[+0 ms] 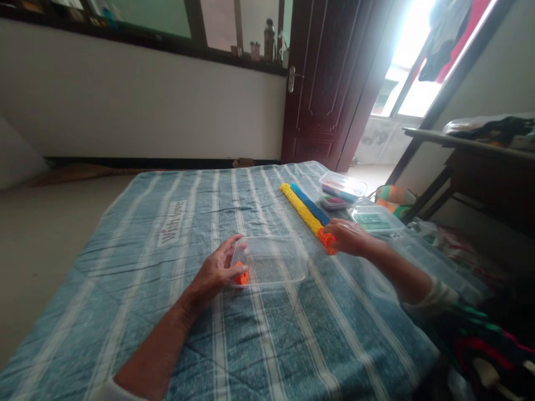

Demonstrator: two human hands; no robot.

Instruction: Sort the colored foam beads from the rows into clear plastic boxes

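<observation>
My left hand [217,270] grips the near left corner of a clear plastic box [276,259] lying on the blue striped cloth [175,262]. A small orange piece [242,277] shows inside that corner by my fingers. My right hand [349,236] rests on the near end of a long row of small blocks, fingers curled over its orange blocks [326,239]. The row runs away from me as a yellow strip [298,207] with a blue strip [309,204] beside it.
Clear lidded boxes [340,186] with coloured pieces and another box [374,219] with green contents sit at the cloth's far right. A dark wooden door [321,83] stands behind, a wooden table [480,161] to the right, bare floor [37,234] on the left.
</observation>
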